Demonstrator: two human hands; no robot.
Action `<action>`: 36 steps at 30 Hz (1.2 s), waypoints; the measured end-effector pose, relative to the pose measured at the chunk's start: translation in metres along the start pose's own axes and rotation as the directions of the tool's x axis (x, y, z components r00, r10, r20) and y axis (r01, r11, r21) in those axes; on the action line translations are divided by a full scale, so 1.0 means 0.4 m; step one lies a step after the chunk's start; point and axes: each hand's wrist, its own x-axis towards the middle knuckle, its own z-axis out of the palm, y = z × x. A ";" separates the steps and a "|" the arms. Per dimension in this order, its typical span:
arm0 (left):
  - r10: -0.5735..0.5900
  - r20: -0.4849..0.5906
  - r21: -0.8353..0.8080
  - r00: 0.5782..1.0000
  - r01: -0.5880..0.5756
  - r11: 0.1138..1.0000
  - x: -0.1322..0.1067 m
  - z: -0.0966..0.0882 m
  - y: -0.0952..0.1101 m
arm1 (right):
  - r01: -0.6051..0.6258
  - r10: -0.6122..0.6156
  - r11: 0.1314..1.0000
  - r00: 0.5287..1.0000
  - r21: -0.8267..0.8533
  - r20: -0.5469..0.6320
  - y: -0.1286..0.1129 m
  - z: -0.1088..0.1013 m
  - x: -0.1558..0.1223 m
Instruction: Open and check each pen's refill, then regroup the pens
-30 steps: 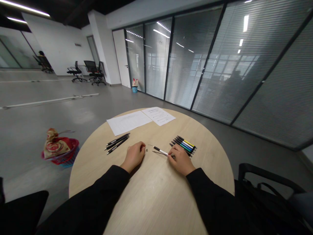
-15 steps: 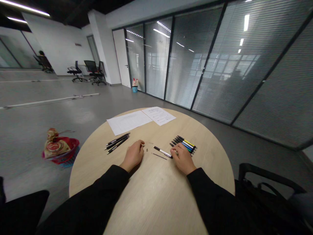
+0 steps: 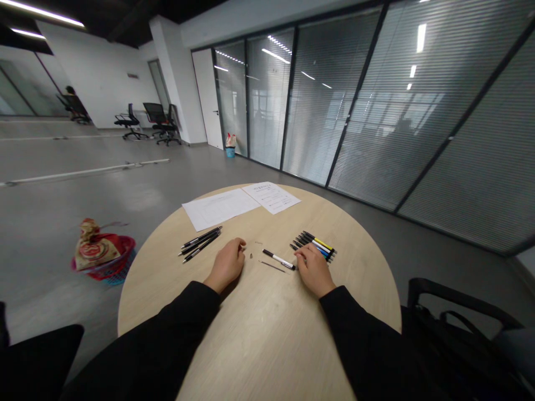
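Observation:
My left hand (image 3: 227,264) rests on the round table, fingers loosely bent and slightly apart, with no object visible in it. Just right of it lie a tiny cone-shaped pen tip (image 3: 251,255) and a thin spring (image 3: 258,243). A white pen barrel with black ends (image 3: 278,259) lies between my hands, and a slim ink refill (image 3: 271,266) is in front of it. My right hand (image 3: 314,272) is open beside the barrel's right end, fingers bent. Its fingertips are near a row of pens (image 3: 320,243), partly covering the nearest ones.
Several black pens (image 3: 201,244) lie at the left of the wooden table (image 3: 267,345). Two printed sheets (image 3: 221,208) lie at its far edge. A basket with a bag (image 3: 102,253) stands on the floor at left, and a black chair (image 3: 460,312) is at right.
My right hand has shifted slightly right, away from the end of the white pen barrel, which now shows fully. My left hand has hardly moved.

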 end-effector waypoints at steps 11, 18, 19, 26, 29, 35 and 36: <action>0.026 -0.024 0.021 0.999 -0.025 0.999 0.002 -0.007 -0.002 | -0.021 0.021 1.000 1.000 0.001 0.019 0.002 0.000 0.001; 0.055 -0.039 0.021 0.998 -0.054 0.998 0.000 -0.005 -0.003 | -0.030 0.031 1.000 0.999 -0.003 0.037 0.008 0.007 -0.002; 0.057 -0.040 0.020 0.998 -0.056 0.998 0.000 -0.005 -0.003 | -0.025 0.025 1.000 0.999 0.001 0.043 0.009 0.009 -0.002; 0.120 -0.065 -0.010 0.991 -0.121 0.993 0.003 0.000 -0.005 | -0.016 0.015 1.000 0.998 0.009 0.063 0.006 0.006 -0.004; 0.187 -0.069 -0.023 0.980 -0.189 0.982 0.000 0.003 -0.001 | -0.013 0.014 1.000 0.997 -0.005 0.074 0.002 0.003 -0.004; 0.356 0.002 -0.013 0.934 -0.356 0.934 -0.021 -0.005 0.031 | -0.010 0.011 1.000 0.992 -0.008 0.129 -0.004 0.002 -0.006; 0.385 0.019 -0.005 0.923 -0.385 0.923 -0.024 -0.008 0.036 | -0.006 0.007 1.000 0.990 -0.009 0.142 -0.005 0.003 -0.006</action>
